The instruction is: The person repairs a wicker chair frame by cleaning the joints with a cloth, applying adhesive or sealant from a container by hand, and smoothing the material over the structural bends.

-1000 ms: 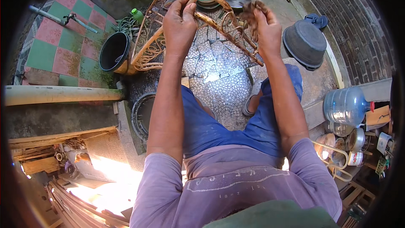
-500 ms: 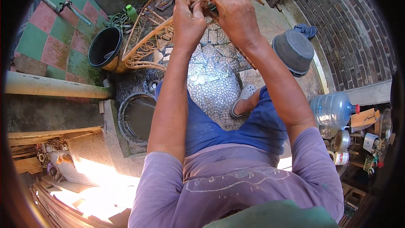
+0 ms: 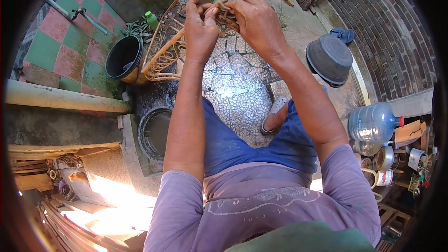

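Observation:
A rattan furniture frame (image 3: 164, 52) with slender poles and curled scrollwork stands in front of me. Both hands meet at its upper pole joint, where a small brown, strip-like piece (image 3: 222, 5) is bunched around the poles. My right hand (image 3: 258, 24) pinches this piece, fingers bent over it. On the other side, my left hand (image 3: 201, 35) is closed, thumb toward bent fingers at the joint; what lies in its grip is mostly hidden.
A dark bucket (image 3: 124, 57) stands left of the frame, near a green bottle (image 3: 151, 20). Lower left is a round basin (image 3: 156, 133). At right sit an upturned grey tub (image 3: 329, 59) and a large blue water jug (image 3: 372, 122), before a brick wall (image 3: 396, 32).
My hands have shifted slightly down and left at the joint. A greenish round thing that showed between them is now mostly covered. The whole view has moved slightly.

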Motion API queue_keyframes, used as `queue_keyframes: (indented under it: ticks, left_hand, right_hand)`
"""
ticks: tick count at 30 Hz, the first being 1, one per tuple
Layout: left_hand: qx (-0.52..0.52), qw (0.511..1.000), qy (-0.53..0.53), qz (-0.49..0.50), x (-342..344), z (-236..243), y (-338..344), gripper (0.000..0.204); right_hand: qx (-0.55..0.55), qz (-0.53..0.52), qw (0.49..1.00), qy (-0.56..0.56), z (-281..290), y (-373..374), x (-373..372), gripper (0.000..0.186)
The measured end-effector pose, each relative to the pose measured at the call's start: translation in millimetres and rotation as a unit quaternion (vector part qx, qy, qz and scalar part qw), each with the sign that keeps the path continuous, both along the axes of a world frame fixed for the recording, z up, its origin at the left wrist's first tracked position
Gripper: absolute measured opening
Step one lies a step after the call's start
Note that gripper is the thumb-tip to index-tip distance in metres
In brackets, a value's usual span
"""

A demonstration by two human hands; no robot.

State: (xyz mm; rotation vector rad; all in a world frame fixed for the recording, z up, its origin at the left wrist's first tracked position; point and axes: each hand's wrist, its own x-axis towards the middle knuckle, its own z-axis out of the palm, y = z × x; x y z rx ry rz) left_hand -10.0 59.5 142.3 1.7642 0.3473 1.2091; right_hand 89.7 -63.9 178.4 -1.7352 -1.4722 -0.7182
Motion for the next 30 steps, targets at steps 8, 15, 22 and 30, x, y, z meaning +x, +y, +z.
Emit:
queue_keyframes:
  ticks: [8,15,22,30]
  left_hand:
    - [-0.012,0.999,0.005,-0.04,-5.9,5.1,4.3,0.037]
    - [0.176,0.979,0.105,0.014,-20.2,13.1,22.9,0.055]
    - [0.218,0.956,0.191,0.054,-43.1,34.1,41.5,0.065]
    - [0.117,0.987,0.107,0.025,-50.1,28.7,65.4,0.055]
  right_hand:
    - [0.001,0.023,0.999,0.028,-1.5,4.2,-10.3,0.024]
    - [0.174,0.039,0.956,0.233,-24.0,-22.5,-3.3,0.019]
    - [0.108,0.011,0.877,0.468,-94.8,-37.7,23.8,0.024]
    - [0.141,0.034,0.815,0.561,-113.5,-27.7,21.1,0.029]
